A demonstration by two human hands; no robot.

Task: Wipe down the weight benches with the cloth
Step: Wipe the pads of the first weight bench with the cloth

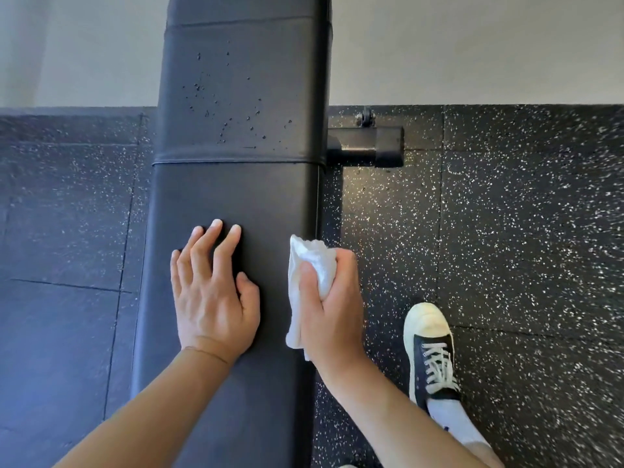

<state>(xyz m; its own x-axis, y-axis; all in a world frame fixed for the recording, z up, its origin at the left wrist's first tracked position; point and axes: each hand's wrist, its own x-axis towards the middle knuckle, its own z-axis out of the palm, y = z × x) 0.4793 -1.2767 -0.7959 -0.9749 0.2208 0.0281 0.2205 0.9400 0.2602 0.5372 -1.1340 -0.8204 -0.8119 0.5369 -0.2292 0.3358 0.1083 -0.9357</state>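
Note:
A long black padded weight bench (236,190) runs up the middle of the view, with a seam across it. Small droplets or specks dot its far section (229,106). My left hand (211,292) lies flat on the near pad, fingers spread and holding nothing. My right hand (332,305) is at the bench's right edge, shut on a crumpled white cloth (310,265). The cloth hangs against the pad's right side.
The bench's black metal foot bar (368,146) with a small wheel (365,118) sticks out to the right. Speckled black rubber flooring (506,231) surrounds the bench. My right foot in a dark sneaker (430,352) stands beside it. A pale wall (472,45) lies beyond.

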